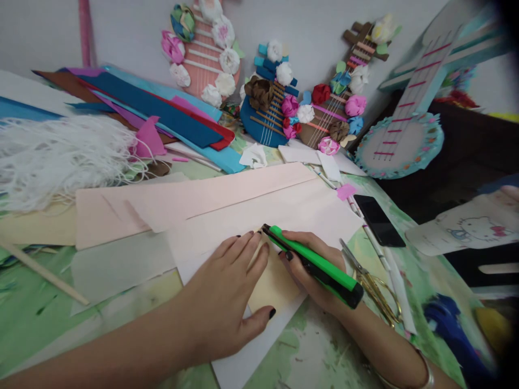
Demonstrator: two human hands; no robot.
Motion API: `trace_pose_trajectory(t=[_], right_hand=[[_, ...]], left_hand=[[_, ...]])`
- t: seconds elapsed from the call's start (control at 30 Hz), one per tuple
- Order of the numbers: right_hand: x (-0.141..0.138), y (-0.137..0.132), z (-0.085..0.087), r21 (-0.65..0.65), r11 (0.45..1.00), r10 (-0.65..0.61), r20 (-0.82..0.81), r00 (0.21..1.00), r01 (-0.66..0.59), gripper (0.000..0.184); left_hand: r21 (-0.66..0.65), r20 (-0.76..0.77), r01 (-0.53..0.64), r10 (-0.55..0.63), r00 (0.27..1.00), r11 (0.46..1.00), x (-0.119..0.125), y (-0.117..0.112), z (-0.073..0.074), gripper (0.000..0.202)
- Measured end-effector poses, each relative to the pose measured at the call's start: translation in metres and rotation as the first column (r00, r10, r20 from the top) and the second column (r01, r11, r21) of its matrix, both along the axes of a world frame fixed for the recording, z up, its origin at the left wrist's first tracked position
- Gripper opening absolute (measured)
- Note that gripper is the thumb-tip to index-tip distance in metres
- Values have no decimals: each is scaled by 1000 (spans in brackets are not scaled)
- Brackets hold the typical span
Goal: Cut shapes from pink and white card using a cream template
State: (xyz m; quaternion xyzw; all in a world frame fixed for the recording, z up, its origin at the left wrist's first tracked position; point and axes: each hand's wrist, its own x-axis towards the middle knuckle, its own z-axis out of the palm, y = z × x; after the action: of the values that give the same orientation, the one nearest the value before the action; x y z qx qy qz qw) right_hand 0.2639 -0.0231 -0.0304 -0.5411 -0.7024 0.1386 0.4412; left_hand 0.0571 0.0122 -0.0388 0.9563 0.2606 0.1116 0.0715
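Note:
My left hand (227, 292) lies flat, its fingers stretched forward over a small cream piece of paper or card (278, 278). That piece rests on a white sheet (243, 364), partly hidden by both hands. My right hand (321, 296) is wrapped round a green and black utility knife (324, 263). The knife's dark tip points away to the left, close to my left fingertips at the cream piece's far edge. Whether the blade touches the paper I cannot tell. Beyond both hands spreads pale pink paper (182, 197).
Gold-handled scissors (371, 286) and a phone (379, 220) lie at the right, near a white cup (466, 227). White string (65, 162) is heaped at left, beside a wooden stick (44, 273). Coloured paper (154, 102) and decorated paper guitars (263, 119) stand behind.

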Motion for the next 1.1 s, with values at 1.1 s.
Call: trace_pose_trajectory(t=[1.1], right_hand=[[1,-4,1,19,1000,-14,51,999,13,33]], left_hand=[[7,3,-7,7,1000,1000,1,0,-2,78]])
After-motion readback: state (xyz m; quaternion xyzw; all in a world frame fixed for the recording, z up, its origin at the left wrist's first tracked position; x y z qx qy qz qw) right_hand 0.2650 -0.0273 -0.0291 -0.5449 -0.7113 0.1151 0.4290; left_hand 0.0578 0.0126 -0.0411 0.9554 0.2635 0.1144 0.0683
